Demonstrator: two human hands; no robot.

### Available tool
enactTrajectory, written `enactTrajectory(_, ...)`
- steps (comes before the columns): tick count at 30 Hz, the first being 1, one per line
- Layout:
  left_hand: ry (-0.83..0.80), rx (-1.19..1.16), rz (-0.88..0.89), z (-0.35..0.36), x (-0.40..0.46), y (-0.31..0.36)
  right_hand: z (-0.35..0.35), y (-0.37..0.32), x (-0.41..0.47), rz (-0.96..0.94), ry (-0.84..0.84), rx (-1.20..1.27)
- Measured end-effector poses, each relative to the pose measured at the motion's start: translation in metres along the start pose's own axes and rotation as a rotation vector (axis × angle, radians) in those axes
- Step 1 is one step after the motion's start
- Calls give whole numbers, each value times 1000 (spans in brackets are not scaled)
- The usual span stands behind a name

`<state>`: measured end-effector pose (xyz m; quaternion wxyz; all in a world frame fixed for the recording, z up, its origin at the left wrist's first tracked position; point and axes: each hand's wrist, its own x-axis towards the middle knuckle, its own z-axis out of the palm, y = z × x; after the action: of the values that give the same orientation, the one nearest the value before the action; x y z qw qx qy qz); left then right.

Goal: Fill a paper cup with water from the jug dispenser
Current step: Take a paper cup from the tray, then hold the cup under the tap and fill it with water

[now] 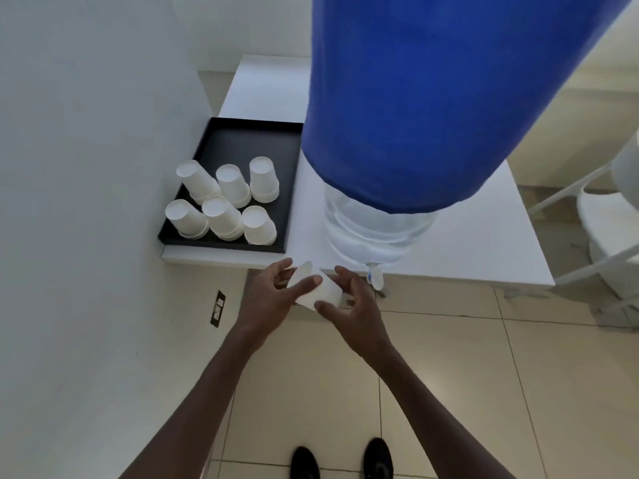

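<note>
A white paper cup (323, 288) lies tilted between both hands, just in front of the table's front edge. My left hand (273, 299) grips its left side with thumb and fingers. My right hand (356, 305) cups its right end, fingers curled around it. The water jug (373, 229) stands on the white table (484, 243), its upper part under a blue cover (432, 98). Its small white tap (375, 276) juts over the table edge, just right of my right hand.
A black tray (242, 140) at the table's left holds several stacks of upturned white paper cups (224, 198). A wall with a socket (218, 307) rises at left. A white chair (608, 219) stands at right. Tiled floor and my shoes (340, 461) lie below.
</note>
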<state>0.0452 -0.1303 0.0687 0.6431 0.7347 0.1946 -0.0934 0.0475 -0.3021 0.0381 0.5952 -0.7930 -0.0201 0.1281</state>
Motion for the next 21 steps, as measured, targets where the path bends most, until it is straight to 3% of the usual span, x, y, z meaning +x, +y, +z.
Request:
enactTrajectory(6, 44, 256, 76, 61, -12, -2, -28, 21, -7, -177, 37, -291)
enactTrajectory(21, -115, 511, 121, 154, -15, -20, -86, 89, -35, -68, 159, -225)
